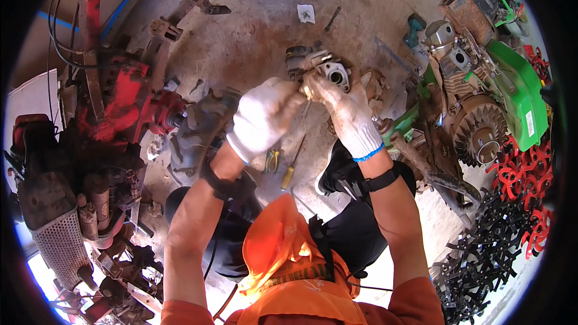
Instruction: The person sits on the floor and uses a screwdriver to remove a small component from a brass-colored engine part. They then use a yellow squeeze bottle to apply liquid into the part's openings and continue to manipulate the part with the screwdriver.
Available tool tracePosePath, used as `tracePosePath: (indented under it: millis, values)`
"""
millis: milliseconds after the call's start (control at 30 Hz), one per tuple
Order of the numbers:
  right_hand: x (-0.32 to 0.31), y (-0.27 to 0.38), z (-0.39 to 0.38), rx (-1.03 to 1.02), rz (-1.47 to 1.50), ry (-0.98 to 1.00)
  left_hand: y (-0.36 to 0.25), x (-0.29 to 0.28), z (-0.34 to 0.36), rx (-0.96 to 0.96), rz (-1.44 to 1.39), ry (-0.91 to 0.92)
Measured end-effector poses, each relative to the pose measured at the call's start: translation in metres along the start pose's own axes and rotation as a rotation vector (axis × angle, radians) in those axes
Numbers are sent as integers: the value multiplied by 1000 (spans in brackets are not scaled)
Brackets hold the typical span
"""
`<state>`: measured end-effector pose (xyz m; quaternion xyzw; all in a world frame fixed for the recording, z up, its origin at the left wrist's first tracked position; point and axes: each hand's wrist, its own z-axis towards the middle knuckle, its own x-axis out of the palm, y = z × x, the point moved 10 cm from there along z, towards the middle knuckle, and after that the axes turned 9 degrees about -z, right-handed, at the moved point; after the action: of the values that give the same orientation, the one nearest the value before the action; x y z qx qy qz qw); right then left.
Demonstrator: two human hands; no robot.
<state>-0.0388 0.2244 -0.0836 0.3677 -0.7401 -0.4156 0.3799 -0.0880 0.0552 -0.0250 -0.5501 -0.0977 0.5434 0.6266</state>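
Observation:
My right hand [348, 108], in a soiled white knit glove, is wrapped round a small metal carburetor [335, 74]. The round dark bore in its flange faces up. Close beside it my left hand [264, 114], gloved in white and slightly blurred, has its fingers curled together against the near left side of the part. Whatever those fingers pinch is hidden. On the floor below the hands lie a screwdriver [289, 177] with a yellow handle and a pair of pliers [273, 160] with yellow and dark grips.
A dismantled engine [460, 84] with a finned flywheel and green cover stands at right. Red machinery [123, 96] and a lugged tire [195, 135] fill the left. Black and red metal blades [481, 253] lie heaped at lower right. A teal power tool [414, 30] rests farther off.

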Motion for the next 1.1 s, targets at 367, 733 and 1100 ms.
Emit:
tracePosePath:
  millis: [367, 733, 1100]
  values:
    - [-49, -33, 29, -39, 206, 69, 259, 68, -176, -935, 218, 221]
    - [-91, -41, -4, -22, 111, -4, 306, 250, -195, -800, 238, 475]
    - [-94, -57, -11, 162, 76, -101, 364, 316, -97, -922, 431, 455]
